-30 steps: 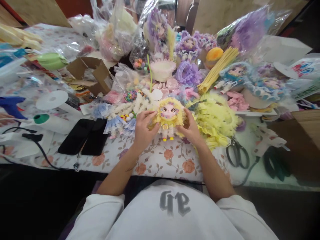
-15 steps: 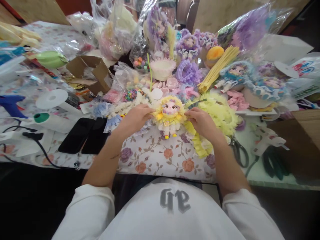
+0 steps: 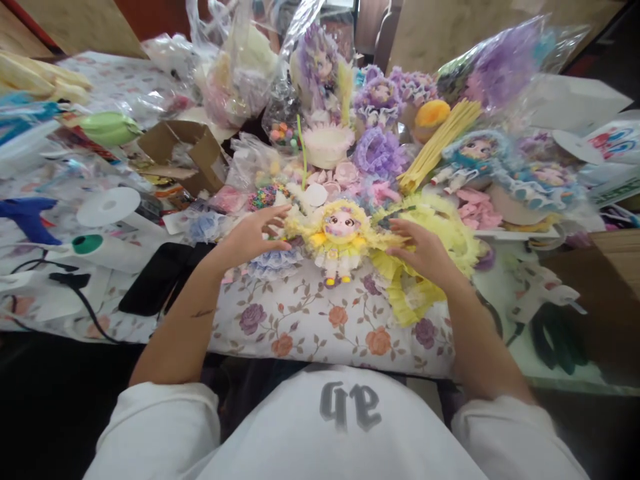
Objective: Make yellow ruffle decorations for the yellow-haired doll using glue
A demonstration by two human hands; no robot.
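A small doll (image 3: 338, 241) with yellow hair and a yellow-and-white dress lies face up on the flowered tablecloth (image 3: 305, 320), feet toward me. My left hand (image 3: 255, 235) hovers to its left, fingers spread and holding nothing. To its right, my right hand (image 3: 416, 248) is also open, its fingertips close to the ends of the doll's hair; I cannot tell if they touch it. Yellow ruffled trim (image 3: 413, 293) spreads under and beside the right hand. Blue-and-white lace (image 3: 275, 263) lies just below the left hand.
Two hot glue guns, one blue (image 3: 30, 217) and one white (image 3: 543, 290), flank the work area. Black phones (image 3: 155, 277) lie at left. Behind are a cardboard box (image 3: 185, 153), yellow sticks (image 3: 440, 143), a white basket (image 3: 327, 147) and several other dolls, such as a blue one (image 3: 475, 153).
Both hands have let go of the doll's hair and moved outward, fingers opening. The hair now fans out wider on both sides. The view has shifted slightly.
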